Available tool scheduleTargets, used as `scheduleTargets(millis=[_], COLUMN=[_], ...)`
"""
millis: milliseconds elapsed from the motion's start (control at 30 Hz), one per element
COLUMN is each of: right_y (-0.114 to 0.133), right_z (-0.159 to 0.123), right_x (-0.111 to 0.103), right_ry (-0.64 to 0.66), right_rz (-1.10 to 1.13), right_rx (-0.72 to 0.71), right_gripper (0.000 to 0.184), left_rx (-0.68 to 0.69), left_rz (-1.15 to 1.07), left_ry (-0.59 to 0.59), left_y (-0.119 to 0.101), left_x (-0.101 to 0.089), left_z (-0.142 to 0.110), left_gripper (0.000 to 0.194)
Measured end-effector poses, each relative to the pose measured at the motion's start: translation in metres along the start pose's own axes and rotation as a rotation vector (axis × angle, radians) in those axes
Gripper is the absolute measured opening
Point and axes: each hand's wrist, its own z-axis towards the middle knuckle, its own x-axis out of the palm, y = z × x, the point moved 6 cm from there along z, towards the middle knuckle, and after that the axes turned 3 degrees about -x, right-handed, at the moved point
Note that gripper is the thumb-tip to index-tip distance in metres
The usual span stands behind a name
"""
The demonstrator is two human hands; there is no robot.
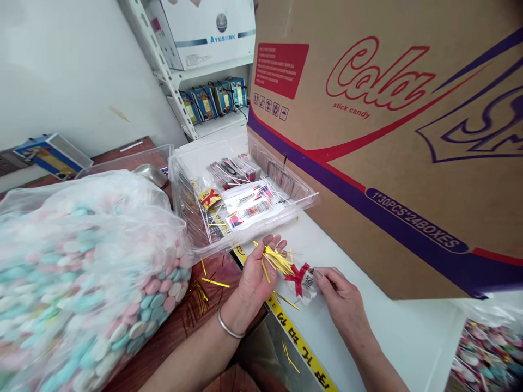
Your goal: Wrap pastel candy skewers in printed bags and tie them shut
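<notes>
My left hand is turned palm up, fingers slightly curled, holding a loose bunch of gold twist ties. The ties reach across to a small clear plastic bag printed with a red ribbon shape and dark letters. My right hand pinches the far end of this bag between thumb and fingers. Whether some ties are still inside the bag, I cannot tell. A few loose ties lie below the hands and on the brown wooden surface.
A clear plastic bin beyond my hands contains printed cards, white sticks and another tie packet. Left is a large bag of pastel candies. A big cardboard box stands at right. Yellow tape edges the white table.
</notes>
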Motion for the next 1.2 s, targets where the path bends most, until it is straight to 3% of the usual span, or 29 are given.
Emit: scheduleTargets(millis=[233,333,400,500,567,633,700,800,1000,1200], right_y=[-0.014,-0.023,-0.02,0.005,0.026,0.043,0.054,0.06,0.058,0.046], right_z=[0.001,0.002,0.003,-0.001,-0.001,0.001,0.003,0.006,0.01,0.02], right_x=[-0.015,-0.024,-0.032,-0.033,-0.016,0.012,0.04,0.066,0.077,0.068], right_ry=[-0.053,-0.073,-0.167,-0.338,-0.282,-0.091,0.071,0.168,0.219,0.215], right_rz=[-0.179,-0.352,-0.56,-0.748,-0.649,-0.504,-0.445,-0.505,-0.596,-0.438], right_rx=[0.021,0.016,-0.033,-0.218,-0.364,-0.436,-0.427,-0.338,-0.212,-0.149], right_gripper=[0.035,0.035,0.036,0.041,0.038,0.038,0.042,0.039,0.027,0.027], left_rx=[0.133,0.192,0.224,0.25,0.258,0.265,0.267,0.245,0.157,0.114], left_rz=[0.057,0.087,0.117,0.171,0.22,0.275,0.314,0.312,0.275,0.314], left_ry=[-0.063,-0.065,-0.067,-0.072,-0.065,-0.026,0.032,0.055,0.097,0.179], left_y=[-0.006,-0.009,-0.009,-0.009,-0.008,-0.007,-0.006,-0.003,0.006,0.009], left_x=[-0.012,-0.011,-0.009,-0.005,-0.001,0.005,0.012,0.016,0.021,0.032], left_z=[0.006,0.007,0.006,0.002,-0.002,-0.007,-0.011,-0.013,-0.011,-0.022], left_gripper=[0.018,0.022,0.025,0.028,0.03,0.032,0.032,0.03,0.029,0.033])
